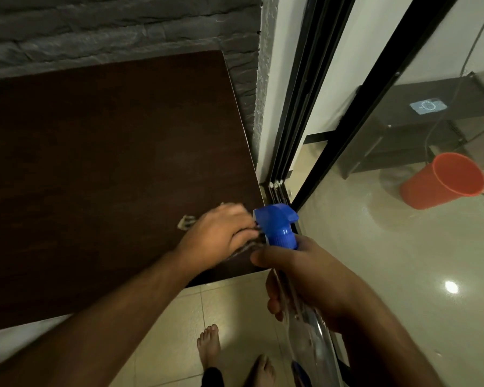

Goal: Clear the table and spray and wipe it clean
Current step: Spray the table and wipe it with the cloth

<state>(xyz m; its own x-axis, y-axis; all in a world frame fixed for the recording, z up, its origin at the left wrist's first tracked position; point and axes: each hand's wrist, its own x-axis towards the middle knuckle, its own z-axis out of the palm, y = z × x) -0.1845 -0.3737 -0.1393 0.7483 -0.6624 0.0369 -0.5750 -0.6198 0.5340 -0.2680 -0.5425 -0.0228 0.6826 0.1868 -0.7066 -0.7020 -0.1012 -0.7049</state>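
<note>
Dark table (95, 163) against a grey brick wall (109, 26). At its near right corner the left hand (221, 233) presses a blurred cloth (186, 222), mostly hidden beneath it. Beside it, the right hand (299, 277) grips a clear spray bottle (280, 224), its base cut off. An orange bucket (442, 181) stands behind glass.

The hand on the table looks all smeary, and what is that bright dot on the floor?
In the head view, the left hand and the cloth under it are motion-blurred; the right hand holding the spray bottle looks sharper. The white dot is a light's glare on the shiny floor. The wide lens bends straight edges.
</note>
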